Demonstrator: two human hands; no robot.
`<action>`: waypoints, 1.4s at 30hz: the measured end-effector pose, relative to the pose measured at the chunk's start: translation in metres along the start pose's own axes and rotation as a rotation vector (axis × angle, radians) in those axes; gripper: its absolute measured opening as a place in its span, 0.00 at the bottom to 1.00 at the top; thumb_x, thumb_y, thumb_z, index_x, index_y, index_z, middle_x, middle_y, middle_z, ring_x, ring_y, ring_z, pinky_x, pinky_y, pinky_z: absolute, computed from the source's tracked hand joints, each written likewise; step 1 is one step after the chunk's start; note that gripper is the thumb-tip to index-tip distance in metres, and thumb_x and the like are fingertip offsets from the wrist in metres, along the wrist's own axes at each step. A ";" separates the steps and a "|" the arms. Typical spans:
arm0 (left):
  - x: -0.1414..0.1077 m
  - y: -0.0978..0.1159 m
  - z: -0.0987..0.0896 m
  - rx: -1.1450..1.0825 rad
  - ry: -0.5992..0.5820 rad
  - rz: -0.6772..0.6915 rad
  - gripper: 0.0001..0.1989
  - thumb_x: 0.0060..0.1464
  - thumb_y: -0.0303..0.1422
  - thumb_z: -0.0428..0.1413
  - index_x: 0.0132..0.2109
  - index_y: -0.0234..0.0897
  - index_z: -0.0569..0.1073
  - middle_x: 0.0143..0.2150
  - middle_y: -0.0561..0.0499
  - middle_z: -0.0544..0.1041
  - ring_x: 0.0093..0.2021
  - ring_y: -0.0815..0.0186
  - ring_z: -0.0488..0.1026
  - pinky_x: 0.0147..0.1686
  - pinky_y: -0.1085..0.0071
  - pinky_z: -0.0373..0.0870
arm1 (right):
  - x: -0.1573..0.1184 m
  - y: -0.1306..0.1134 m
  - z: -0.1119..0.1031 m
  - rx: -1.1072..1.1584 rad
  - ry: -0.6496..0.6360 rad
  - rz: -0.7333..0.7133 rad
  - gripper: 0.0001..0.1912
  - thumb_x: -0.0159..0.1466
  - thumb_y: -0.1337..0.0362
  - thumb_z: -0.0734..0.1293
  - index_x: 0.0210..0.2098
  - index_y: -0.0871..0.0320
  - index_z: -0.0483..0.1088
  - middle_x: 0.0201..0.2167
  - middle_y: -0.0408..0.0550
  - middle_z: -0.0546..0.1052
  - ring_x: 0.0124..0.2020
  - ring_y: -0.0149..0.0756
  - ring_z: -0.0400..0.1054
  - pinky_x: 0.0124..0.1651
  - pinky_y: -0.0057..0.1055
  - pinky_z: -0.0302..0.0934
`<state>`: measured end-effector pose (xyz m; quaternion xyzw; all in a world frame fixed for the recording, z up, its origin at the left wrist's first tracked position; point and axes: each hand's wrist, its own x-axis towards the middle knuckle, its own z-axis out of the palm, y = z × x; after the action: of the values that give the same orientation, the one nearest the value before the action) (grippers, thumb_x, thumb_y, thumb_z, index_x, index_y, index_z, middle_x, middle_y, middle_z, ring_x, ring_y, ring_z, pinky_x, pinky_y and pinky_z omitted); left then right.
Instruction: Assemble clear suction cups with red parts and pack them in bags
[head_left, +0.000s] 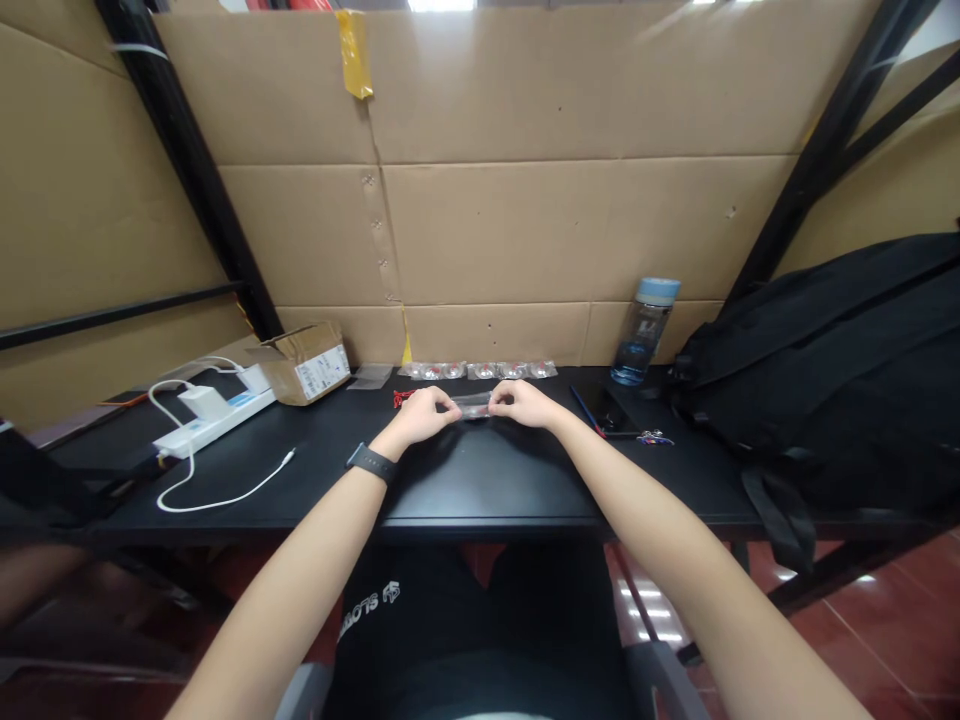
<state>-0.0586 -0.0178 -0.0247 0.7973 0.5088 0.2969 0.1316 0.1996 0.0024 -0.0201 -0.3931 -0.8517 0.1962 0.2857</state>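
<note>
Between my two hands a small clear plastic bag [472, 405] is held level just over the black table. My left hand [424, 415], with a dark watch [373, 462] on its wrist, pinches the bag's left end. On the other end the thumb and fingers of my right hand [523, 404] are closed. What lies inside the bag is too small to make out. Right behind my hands, a row of clear packets [486, 370] with small round red-and-silver things lies along the back. Some red pieces [403, 398] show beside my left hand, partly hidden by it.
To the left are an open cardboard box [304, 365], a white power strip [217, 420] and a loose white cable [247, 497]. Rightward stand a water bottle [643, 330], a dark phone [611, 408], a keyring [655, 437] and a large black backpack [840, 370]. Cardboard walls [487, 230] enclose the table.
</note>
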 end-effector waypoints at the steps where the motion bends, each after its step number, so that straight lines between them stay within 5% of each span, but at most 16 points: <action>1: 0.001 0.000 0.002 -0.018 -0.009 -0.051 0.10 0.55 0.41 0.61 0.35 0.40 0.82 0.42 0.48 0.83 0.45 0.58 0.78 0.49 0.67 0.71 | 0.001 0.001 0.002 -0.006 -0.003 0.038 0.05 0.63 0.66 0.70 0.33 0.60 0.79 0.34 0.48 0.80 0.35 0.36 0.71 0.41 0.29 0.62; 9: 0.001 0.017 0.013 0.185 -0.005 -0.254 0.15 0.58 0.42 0.56 0.29 0.42 0.81 0.40 0.46 0.83 0.48 0.51 0.74 0.47 0.59 0.68 | 0.006 0.005 0.023 -0.260 0.052 0.156 0.12 0.66 0.63 0.68 0.26 0.58 0.75 0.35 0.50 0.79 0.40 0.39 0.72 0.45 0.30 0.62; 13: 0.000 0.014 0.016 0.280 0.066 -0.237 0.11 0.57 0.42 0.58 0.35 0.41 0.78 0.45 0.44 0.80 0.50 0.49 0.71 0.48 0.55 0.67 | 0.003 0.001 0.027 -0.317 0.146 0.147 0.09 0.64 0.58 0.72 0.40 0.57 0.74 0.41 0.50 0.76 0.44 0.42 0.71 0.48 0.34 0.63; 17: -0.002 0.010 0.018 0.289 0.131 -0.118 0.13 0.56 0.39 0.61 0.48 0.45 0.75 0.52 0.45 0.76 0.53 0.50 0.69 0.50 0.55 0.66 | 0.000 -0.004 0.024 -0.349 0.206 -0.053 0.22 0.63 0.62 0.74 0.55 0.53 0.71 0.54 0.53 0.73 0.56 0.47 0.65 0.56 0.42 0.61; 21: -0.005 0.011 0.018 0.304 0.107 0.091 0.09 0.60 0.32 0.58 0.46 0.50 0.78 0.54 0.49 0.76 0.57 0.52 0.66 0.53 0.56 0.62 | 0.000 -0.009 0.021 -0.419 0.089 -0.195 0.20 0.64 0.72 0.70 0.53 0.46 0.77 0.59 0.49 0.73 0.60 0.48 0.63 0.60 0.46 0.56; 26: -0.005 0.010 0.020 0.327 0.081 0.106 0.13 0.62 0.31 0.55 0.47 0.51 0.81 0.56 0.49 0.77 0.58 0.51 0.66 0.54 0.54 0.61 | -0.002 -0.011 0.018 -0.466 0.014 -0.165 0.25 0.63 0.77 0.65 0.52 0.45 0.79 0.61 0.48 0.73 0.61 0.50 0.62 0.60 0.50 0.55; 30: -0.003 0.010 0.020 0.316 0.005 0.042 0.15 0.66 0.37 0.50 0.50 0.52 0.82 0.59 0.49 0.77 0.60 0.49 0.64 0.56 0.52 0.60 | -0.004 -0.012 0.018 -0.429 -0.089 -0.135 0.27 0.60 0.75 0.66 0.57 0.49 0.76 0.62 0.51 0.73 0.60 0.53 0.64 0.58 0.49 0.56; 34: -0.005 0.012 0.017 0.277 -0.079 0.042 0.18 0.66 0.48 0.49 0.52 0.53 0.81 0.60 0.50 0.77 0.60 0.48 0.64 0.58 0.50 0.57 | -0.005 -0.014 0.019 -0.372 -0.098 -0.132 0.19 0.66 0.67 0.67 0.55 0.50 0.76 0.56 0.51 0.78 0.57 0.50 0.68 0.56 0.44 0.58; 38: -0.006 0.012 0.018 0.277 -0.076 0.064 0.17 0.58 0.44 0.58 0.54 0.51 0.79 0.57 0.48 0.79 0.61 0.47 0.64 0.58 0.49 0.56 | -0.002 -0.017 0.020 -0.345 -0.040 -0.082 0.15 0.70 0.64 0.65 0.54 0.49 0.76 0.51 0.50 0.81 0.54 0.47 0.72 0.57 0.41 0.57; 42: -0.005 0.015 0.019 0.241 -0.011 0.042 0.13 0.61 0.41 0.57 0.51 0.49 0.79 0.53 0.48 0.81 0.60 0.49 0.68 0.56 0.52 0.58 | 0.000 -0.020 0.018 -0.304 0.032 -0.024 0.14 0.72 0.66 0.62 0.52 0.50 0.77 0.49 0.49 0.82 0.52 0.45 0.74 0.58 0.40 0.57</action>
<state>-0.0380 -0.0267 -0.0335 0.8195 0.5230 0.2321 0.0314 0.1768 -0.0117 -0.0228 -0.4249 -0.8714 0.0552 0.2388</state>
